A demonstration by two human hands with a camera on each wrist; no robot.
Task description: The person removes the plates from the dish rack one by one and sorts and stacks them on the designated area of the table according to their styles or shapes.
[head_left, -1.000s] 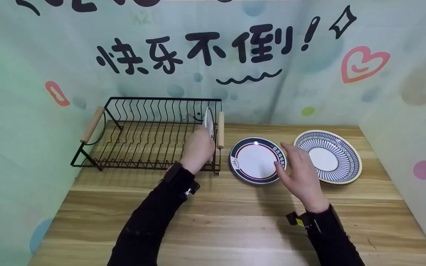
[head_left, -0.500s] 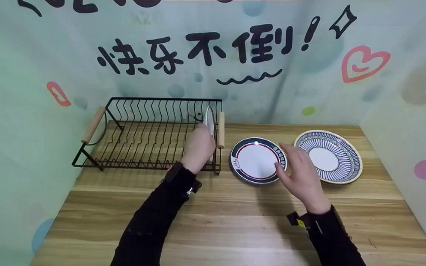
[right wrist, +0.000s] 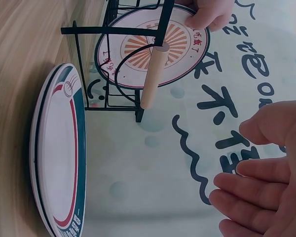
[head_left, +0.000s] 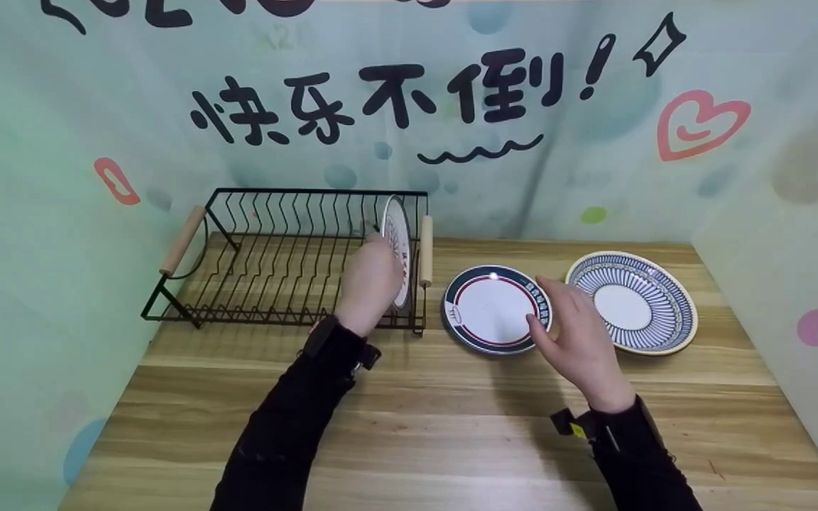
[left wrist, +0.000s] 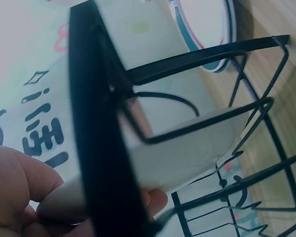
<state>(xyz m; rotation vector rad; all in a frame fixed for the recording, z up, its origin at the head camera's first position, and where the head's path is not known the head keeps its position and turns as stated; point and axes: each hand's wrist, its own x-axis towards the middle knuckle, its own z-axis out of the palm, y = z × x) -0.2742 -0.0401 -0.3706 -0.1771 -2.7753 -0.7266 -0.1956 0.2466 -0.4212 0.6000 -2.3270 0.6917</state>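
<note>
My left hand (head_left: 372,280) pinches the edge of a white plate (head_left: 396,248) that stands on edge in the right end of a black wire dish rack (head_left: 274,319). In the right wrist view this plate (right wrist: 133,74) shows an orange sunburst pattern and a dark rim; thumb and fingers hold its rim. My right hand (head_left: 579,341), fingers relaxed and holding nothing, hovers between a small plate with a dark teal rim and red ring (head_left: 494,309) and an oval blue-patterned dish (head_left: 654,305). In the right wrist view its fingers are apart from the teal-rimmed plate (right wrist: 61,153).
Wooden handles (head_left: 426,252) sit at both ends of the rack. Behind the wooden table (head_left: 444,440) hangs a pale printed cloth (head_left: 352,156) with black characters. More of this cloth closes off both sides.
My left hand has shifted slightly left, and the plate it holds has moved left and up a little and turned to show more of its face. My right hand stays nearly still.
</note>
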